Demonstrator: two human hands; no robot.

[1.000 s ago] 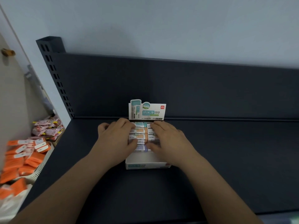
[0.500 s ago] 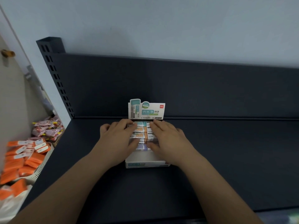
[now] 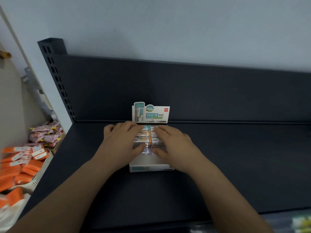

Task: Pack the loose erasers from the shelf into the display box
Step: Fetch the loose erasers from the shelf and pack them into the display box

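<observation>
A: Far left?
B: One white basket (image 3: 42, 172) of orange packets (image 3: 20, 167), too many to count. One pile of pink packets (image 3: 45, 135) behind it.
A: Hands?
B: Two. Your left hand (image 3: 122, 142) lies flat, fingers straight, pressing the erasers (image 3: 148, 139). Your right hand (image 3: 175, 145) does the same beside it. Neither grips anything.
A: Eraser count?
B: Two columns, four rows showing between your hands, rest covered. All in the one display box (image 3: 149, 167), mid-shelf (image 3: 235, 165).

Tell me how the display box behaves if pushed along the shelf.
The display box sits flat and low, so it would likely slide rather than tip. Its upright header card looks thin and probably bends easily. Packed erasers should add weight.
</observation>
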